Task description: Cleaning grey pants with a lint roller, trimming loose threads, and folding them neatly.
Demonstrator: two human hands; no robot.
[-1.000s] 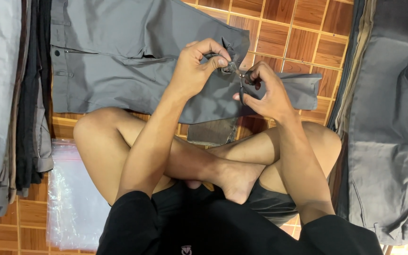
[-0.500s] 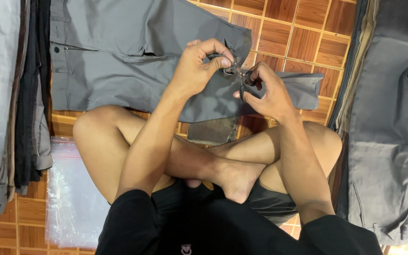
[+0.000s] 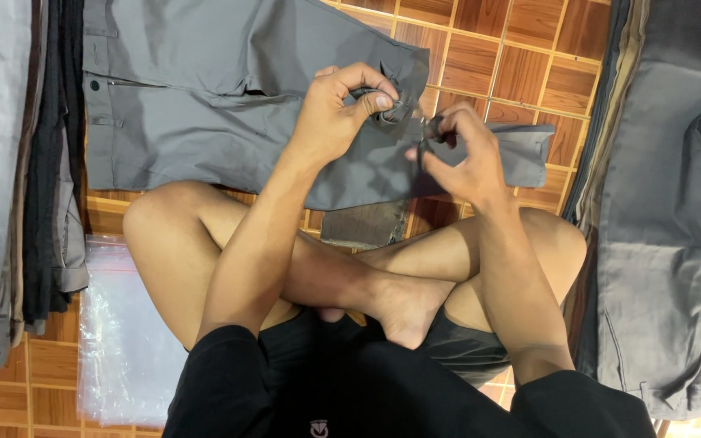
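Observation:
A pair of grey trousers lies spread on the wooden floor in front of my crossed legs. My left hand pinches a raised fold of the grey cloth between thumb and forefinger. My right hand holds small dark scissors, their tip at that pinched fold. The blades are mostly hidden by my fingers.
Stacks of folded grey and dark trousers stand at the left, and another pile at the right. Clear plastic bags lie on the floor beside my left knee. Brown parquet shows beyond the trousers.
My right hand has shifted slightly up toward the fold and closed tighter on the scissors. My left hand keeps its pinch on the cloth.

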